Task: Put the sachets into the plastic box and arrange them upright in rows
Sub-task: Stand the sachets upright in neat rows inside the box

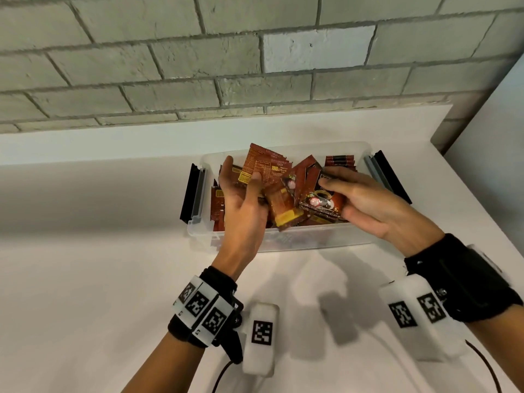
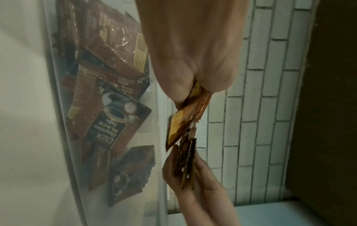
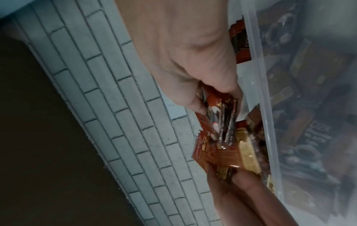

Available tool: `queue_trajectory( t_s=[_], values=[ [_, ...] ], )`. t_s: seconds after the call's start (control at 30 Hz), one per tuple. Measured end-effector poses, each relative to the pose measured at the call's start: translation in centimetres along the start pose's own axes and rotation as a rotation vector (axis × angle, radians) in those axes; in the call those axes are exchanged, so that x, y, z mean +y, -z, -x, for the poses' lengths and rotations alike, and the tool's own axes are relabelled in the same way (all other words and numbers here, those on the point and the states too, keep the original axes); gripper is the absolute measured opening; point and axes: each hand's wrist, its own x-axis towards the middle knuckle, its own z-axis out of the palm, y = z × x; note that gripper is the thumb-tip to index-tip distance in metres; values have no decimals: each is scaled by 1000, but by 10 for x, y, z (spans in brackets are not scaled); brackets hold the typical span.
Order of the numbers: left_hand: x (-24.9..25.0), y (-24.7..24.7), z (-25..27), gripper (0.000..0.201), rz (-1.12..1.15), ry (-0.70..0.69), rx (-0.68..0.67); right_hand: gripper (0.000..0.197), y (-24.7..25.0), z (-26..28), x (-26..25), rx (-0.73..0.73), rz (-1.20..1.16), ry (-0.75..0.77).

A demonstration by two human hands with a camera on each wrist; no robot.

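Observation:
The clear plastic box (image 1: pixel 286 241) stands on the white counter, with brown coffee sachets (image 1: pixel 339 160) lying and leaning inside it in no order. Above the box, my left hand (image 1: pixel 241 173) holds a fanned bunch of sachets (image 1: pixel 270 165), backs facing me. My right hand (image 1: pixel 326 180) pinches a squared stack of sachets (image 1: pixel 319 201) next to that bunch, and the two bundles overlap. In the left wrist view my left hand (image 2: pixel 191 91) grips sachets (image 2: pixel 179 123) by one end. The right wrist view has my right hand (image 3: pixel 218 105) clamped on its stack (image 3: pixel 222 122).
Black and grey lid latches hang open at the box's left end (image 1: pixel 194 194) and right end (image 1: pixel 382 177). A grey brick wall (image 1: pixel 255 66) rises behind the counter, and a white wall (image 1: pixel 496 123) closes the right side. The counter (image 1: pixel 99 265) in front carries only my wrists.

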Motion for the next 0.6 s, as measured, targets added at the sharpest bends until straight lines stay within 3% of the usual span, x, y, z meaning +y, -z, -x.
queue_trajectory(
  t_s=[0.13, 0.3, 0.43, 0.53, 0.6],
  values=[
    [-7, 0, 0, 30, -258, -132, 7, 22, -3, 1, 8, -24, 58, -6],
    [-10, -10, 0, 19, -258, -101, 39, 23, -7, -7, 14, 13, -15, -5],
    [-14, -8, -5, 19, -359, -189, 147, 23, -9, -7, 13, -8, 28, 34],
    [-16, -1, -15, 17, -432, -237, 221, 14, -6, -4, 8, 42, 181, 135],
    [-15, -1, -17, 15, -481, -310, 243, 8, -5, -2, 5, 139, 471, 297]
  ],
)
